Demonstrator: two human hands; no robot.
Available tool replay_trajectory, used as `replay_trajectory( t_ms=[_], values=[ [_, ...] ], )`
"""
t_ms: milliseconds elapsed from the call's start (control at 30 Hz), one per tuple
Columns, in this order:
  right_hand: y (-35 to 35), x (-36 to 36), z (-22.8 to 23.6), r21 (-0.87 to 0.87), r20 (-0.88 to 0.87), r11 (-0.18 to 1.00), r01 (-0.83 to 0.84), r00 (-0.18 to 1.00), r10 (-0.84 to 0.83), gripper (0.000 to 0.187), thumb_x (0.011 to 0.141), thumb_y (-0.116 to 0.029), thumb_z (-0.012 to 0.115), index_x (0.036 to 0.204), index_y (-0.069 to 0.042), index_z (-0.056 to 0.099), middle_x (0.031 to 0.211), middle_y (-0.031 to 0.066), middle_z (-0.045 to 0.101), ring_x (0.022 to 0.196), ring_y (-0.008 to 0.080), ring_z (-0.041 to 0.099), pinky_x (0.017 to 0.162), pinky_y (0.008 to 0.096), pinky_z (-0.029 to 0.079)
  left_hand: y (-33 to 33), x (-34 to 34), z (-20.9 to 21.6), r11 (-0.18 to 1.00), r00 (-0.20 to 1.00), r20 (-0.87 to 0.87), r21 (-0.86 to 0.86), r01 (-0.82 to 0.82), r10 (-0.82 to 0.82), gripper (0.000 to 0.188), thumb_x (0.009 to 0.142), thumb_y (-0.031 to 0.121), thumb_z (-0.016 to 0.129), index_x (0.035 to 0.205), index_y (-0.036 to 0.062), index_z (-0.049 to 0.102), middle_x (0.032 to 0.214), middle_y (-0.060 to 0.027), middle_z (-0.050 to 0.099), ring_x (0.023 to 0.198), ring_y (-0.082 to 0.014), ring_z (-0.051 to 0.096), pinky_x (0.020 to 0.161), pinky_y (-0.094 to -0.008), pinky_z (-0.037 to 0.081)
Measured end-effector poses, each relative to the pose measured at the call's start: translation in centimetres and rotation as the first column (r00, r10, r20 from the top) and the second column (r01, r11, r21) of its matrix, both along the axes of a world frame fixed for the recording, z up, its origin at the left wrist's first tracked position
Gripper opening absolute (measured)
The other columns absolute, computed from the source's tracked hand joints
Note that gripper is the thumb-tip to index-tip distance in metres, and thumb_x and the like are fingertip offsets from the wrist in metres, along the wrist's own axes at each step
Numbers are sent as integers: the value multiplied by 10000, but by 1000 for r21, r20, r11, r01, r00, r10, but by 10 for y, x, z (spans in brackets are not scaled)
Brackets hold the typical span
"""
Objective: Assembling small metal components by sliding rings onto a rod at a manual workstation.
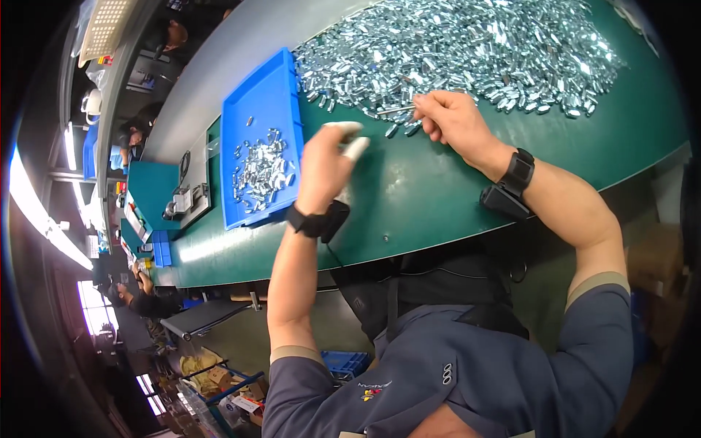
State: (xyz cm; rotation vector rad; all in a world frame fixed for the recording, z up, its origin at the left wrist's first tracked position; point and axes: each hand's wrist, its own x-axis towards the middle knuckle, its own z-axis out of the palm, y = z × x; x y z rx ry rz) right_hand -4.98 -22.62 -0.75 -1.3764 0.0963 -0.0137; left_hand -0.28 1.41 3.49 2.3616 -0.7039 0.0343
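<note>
My left hand (325,164) hovers beside the right edge of a blue tray (299,120). White covers sit on its thumb and a fingertip, which are apart with nothing between them. My right hand (456,124) pinches a thin metal rod (396,110) at the near edge of a wide heap of small shiny metal pieces (453,51). The rod points left, its tip over the green tabletop. A few loose metal pieces (392,130) lie just below it. Inside the tray is a smaller pile of similar pieces (266,164).
The green table (409,212) curves across in front of me. Left of the tray are a grey board with a small device (191,201) and a small blue bin (161,248). Other people (131,299) are at the far left. A cart with boxes (219,379) stands below.
</note>
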Motion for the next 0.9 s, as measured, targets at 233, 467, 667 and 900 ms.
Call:
replay_trajectory(
  t_ms=[233,467,667,900],
  values=[
    [-1,1,2,-8,37,1000,27,999,-27,358,984,-360,604,809,-54,665,652,-19,580,568,51,515,497,207,390,-36,1,-16,988,998,23,147,46,-50,187,842,91,746,1003,19,686,878,-97,673,782,-198,662,720,-319,516],
    [-2,2,0,-122,70,992,-41,996,49,339,974,-326,618,799,-40,664,649,-6,598,576,60,527,518,224,414,-20,0,-18,972,956,-290,-212,-104,39,167,862,70,743,1008,13,685,899,-45,696,802,-112,641,754,-256,503],
    [1,2,-3,-171,72,985,-31,996,44,300,952,-266,641,783,-19,667,631,6,606,547,61,531,503,228,422,-13,4,-21,948,943,-333,-302,-98,-8,170,878,69,736,1030,13,683,911,-23,706,822,-80,630,764,-243,502],
    [8,-1,-5,-190,123,981,-21,991,45,252,941,-237,658,817,-19,674,636,4,608,545,59,529,503,231,422,-17,-1,-14,969,925,-378,-238,-64,-32,178,876,57,737,1044,23,687,957,-20,719,869,-91,657,806,-247,512]
  ],
)
